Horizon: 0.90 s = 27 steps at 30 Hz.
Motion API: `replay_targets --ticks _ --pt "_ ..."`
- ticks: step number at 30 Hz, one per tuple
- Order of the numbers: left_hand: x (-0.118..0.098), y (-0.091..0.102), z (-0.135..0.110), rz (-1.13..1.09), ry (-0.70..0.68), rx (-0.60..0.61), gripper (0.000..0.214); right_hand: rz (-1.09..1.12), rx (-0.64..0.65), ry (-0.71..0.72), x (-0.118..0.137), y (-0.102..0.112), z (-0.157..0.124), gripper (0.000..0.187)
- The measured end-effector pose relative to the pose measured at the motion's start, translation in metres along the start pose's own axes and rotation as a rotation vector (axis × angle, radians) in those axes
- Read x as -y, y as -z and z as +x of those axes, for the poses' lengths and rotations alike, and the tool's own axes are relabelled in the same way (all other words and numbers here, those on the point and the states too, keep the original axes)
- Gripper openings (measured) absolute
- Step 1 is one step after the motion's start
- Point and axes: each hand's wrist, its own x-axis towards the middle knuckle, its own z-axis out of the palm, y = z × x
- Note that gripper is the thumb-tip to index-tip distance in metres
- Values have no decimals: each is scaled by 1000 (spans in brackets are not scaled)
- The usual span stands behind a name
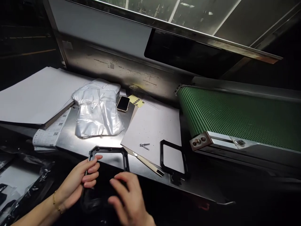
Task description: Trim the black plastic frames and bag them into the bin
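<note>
Fingers (92,169) of the left hand (78,180) are closed around the left side of a black frame (108,149), held upright at the near edge of the desk (68,135); those of the right hand (131,196) are half curled and parted, holding nothing visible, close by the frame's right side, and whether they touch it cannot be told. Just beyond lie a cream-handled knife (148,164), small metal nippers (144,145) on a pale sheet (155,125), and, to the right, a second black frame (161,157) partly on that sheet. Farther out come tied clear bags (98,113), a phone (123,103) beside them, a stack of white sheets (35,94) leftward and a green conveyor belt (235,116) rightward.
</note>
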Motion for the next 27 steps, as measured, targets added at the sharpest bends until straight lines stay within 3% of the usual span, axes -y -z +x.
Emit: replay_targets --ticks 3,6,8,11,16,20,24,27 --pt "-15 9 -8 -11 63 12 17 -83 -16 -164 -65 16 11 26" --pt "-26 9 -17 -30 101 48 18 -211 31 -307 -129 18 15 33" --pt "-31 6 -19 -46 117 81 20 -253 109 -347 -155 12 12 34" --pt "-36 3 -19 -53 136 109 22 -275 215 -376 -170 2 6 27" --pt "-43 7 -26 -7 144 111 20 -270 258 -446 -167 0 8 25" --pt "-45 11 -32 66 156 106 15 -211 211 -539 -147 7 17 23" --pt "-43 12 -31 155 148 98 17 -75 168 -563 -94 37 26 25" --pt "-41 10 -28 223 177 104 18 91 275 -459 -43 67 29 21"
